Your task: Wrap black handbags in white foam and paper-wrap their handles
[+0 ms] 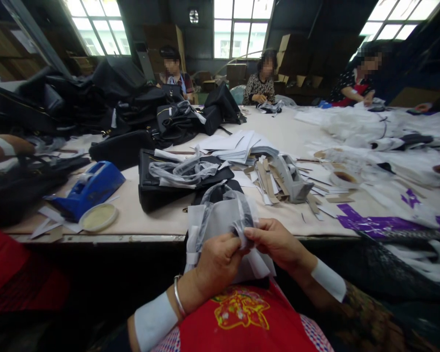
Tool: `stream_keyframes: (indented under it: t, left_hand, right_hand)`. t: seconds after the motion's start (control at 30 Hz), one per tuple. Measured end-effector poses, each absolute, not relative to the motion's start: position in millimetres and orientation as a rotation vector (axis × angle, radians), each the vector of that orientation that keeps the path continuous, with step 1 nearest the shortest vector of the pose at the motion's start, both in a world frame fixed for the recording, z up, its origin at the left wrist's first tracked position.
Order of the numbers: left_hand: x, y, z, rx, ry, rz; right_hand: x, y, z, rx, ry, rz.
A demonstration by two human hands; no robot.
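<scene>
The wrapped handle (pixel 246 215) is between both hands, at the middle of the near edge of the surface (pixel 157 222), above the red apron (pixel 201 327). The left hand (pixel 220 264) is curled, thumb against forefinger, gripping the wrap from the left; the right hand (pixel 278 240) pinches the handle's right side between thumb and fingers. A white sheet (pixel 223 215) stands behind the left hand, within the handle loop.

Beyond the hands, toward the left, a black bag (pixel 150 190) with wrapped handles lies set back from the near edge. The blue tape dispenser (pixel 95 188) sits farther left, near that edge. Cardboard strips (pixel 266 178) and a grey tape dispenser (pixel 297 183) lie beyond the right hand.

Open room along the near edge — two bare stretches: one between blue dispenser and hands, one between right hand and purple tape (pixel 370 222).
</scene>
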State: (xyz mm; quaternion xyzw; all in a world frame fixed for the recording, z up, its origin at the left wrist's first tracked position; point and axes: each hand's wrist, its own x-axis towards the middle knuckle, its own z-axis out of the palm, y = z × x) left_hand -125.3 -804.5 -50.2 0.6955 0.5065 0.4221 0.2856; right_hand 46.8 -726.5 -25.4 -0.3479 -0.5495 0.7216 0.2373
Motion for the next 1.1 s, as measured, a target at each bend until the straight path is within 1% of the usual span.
stream_keyframes:
  t: [0.07,0.1,0.2,0.27,0.3,0.33,0.37,0.4,0.43,0.47,0.53,0.6,0.67,0.7,0.77,0.83,0.97,1.03,1.1]
  left_hand:
    - [-129,-801,-46,1.559,1.254,1.075]
    - [-131,-799,-43,1.355,1.185,1.039]
    - [-132,-791,-34,0.872,1.064,0.995]
    - [-127,-786,-30,0.809,1.134,1.057]
    - [-124,-785,-29,0.827,1.19,1.096]
    - [-122,-784,-29,0.858,1.234,1.133]
    - [-120,-784,-30,0.895,1.258,1.163]
    - [-119,-785,-31,0.942,1.272,1.184]
    - [-119,-787,-33,1.007,1.289,1.194]
    - [-120,-788,-35,1.096,1.313,1.199]
    - [-123,-792,-40,1.339,1.379,1.193]
    - [-127,-794,-46,1.616,1.418,1.156]
    - [-130,-795,-51,1.83,1.408,1.095]
    - [-131,-795,-52,1.89,1.403,1.068]
    - [-133,-794,-53,1.897,1.412,1.041]
    - [-136,-794,-49,1.724,1.408,0.995]
    - [-137,-795,-32,0.998,1.168,0.822]
    - [-131,-795,-26,0.738,1.057,0.828]
    - [-122,-793,-23,0.637,1.049,0.892]
  right_hand:
    - [44,-729,-25,-0.884,-1.713,1.759]
    - [43,-730,-25,-0.843,-1.868,1.585]
    - [42,-734,-32,-0.736,-2.314,0.892]
    - [41,-737,-39,-0.71,-2.455,0.447]
    - [41,-739,-43,-0.717,-2.481,0.286]
    - [41,-741,-46,-0.731,-2.493,0.178]
    - [41,-743,-47,-0.741,-2.502,0.138]
    - [43,-743,-48,-0.745,-2.513,0.178]
    - [45,-743,-46,-0.752,-2.513,0.297]
    - [48,-741,-44,-0.767,-2.484,0.493]
    - [53,-734,-37,-0.835,-2.268,1.062]
    - [55,-724,-32,-0.907,-1.856,1.669]
    - [51,-716,-30,-0.938,-1.462,2.09]
    - [47,-713,-30,-0.947,-1.324,2.207]
    - [39,-710,-33,-0.952,-1.175,2.291]
    - [32,-711,-35,-0.941,-1.148,2.247]
    - [27,-714,-33,-0.888,-1.453,1.974]
    - [27,-715,-32,-0.875,-1.617,1.825]
    - [27,-715,-34,-0.874,-1.691,1.744]
